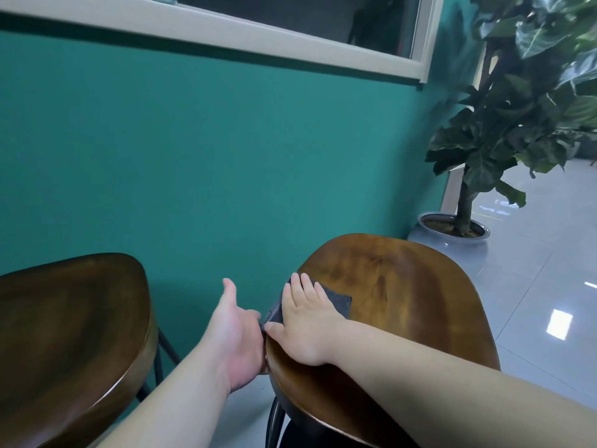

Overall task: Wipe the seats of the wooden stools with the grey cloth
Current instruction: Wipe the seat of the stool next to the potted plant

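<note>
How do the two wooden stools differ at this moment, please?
The right stool carries the grey cloth, pressed flat by the right hand; the left stool has nothing on its seat. The left hand rests against the right stool's edge; no hand touches the left stool. The right stool's seat looks lighter brown, the left stool's darker. Both have curved wooden seats on dark legs.

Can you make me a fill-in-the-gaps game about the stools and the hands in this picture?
There are ____ wooden stools in view.
The right hand presses the grey cloth onto the right stool, the one nearer the potted ____.
The left hand is open beside that stool's ____ edge.
Missing words: two; plant; left.
</note>
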`<state>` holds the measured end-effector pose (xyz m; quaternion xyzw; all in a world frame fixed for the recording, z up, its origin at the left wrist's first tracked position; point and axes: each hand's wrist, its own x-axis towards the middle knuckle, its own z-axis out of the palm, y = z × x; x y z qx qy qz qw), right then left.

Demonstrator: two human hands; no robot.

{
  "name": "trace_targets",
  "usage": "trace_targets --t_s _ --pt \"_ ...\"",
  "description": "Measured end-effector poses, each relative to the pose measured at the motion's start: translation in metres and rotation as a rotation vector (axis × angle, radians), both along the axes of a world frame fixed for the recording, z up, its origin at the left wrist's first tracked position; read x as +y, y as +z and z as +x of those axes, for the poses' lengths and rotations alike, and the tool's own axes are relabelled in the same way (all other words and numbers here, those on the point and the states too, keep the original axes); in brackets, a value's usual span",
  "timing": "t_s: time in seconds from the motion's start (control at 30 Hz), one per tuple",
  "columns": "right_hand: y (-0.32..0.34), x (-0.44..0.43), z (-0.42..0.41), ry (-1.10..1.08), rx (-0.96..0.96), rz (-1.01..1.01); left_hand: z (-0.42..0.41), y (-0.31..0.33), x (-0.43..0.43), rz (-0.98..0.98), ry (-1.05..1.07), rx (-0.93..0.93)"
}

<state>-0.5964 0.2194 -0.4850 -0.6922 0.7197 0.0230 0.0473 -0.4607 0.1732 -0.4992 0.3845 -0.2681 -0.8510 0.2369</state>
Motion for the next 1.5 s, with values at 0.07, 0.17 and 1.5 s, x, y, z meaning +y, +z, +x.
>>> trace_targets --t_s 0.07,0.17,1.5 --pt "0.001 0.008 0.004 0.015 -0.012 0.016 -0.001 0.003 0.002 0.011 0.019 0.013" --pt "0.003 0.023 0.009 0.047 -0.034 0.061 -0.001 0.013 0.008 0.026 0.059 -0.001" --pt "0.034 0.169 -0.026 0.096 -0.037 0.197 -0.038 -0.010 0.011 -1.014 -0.167 -1.205"
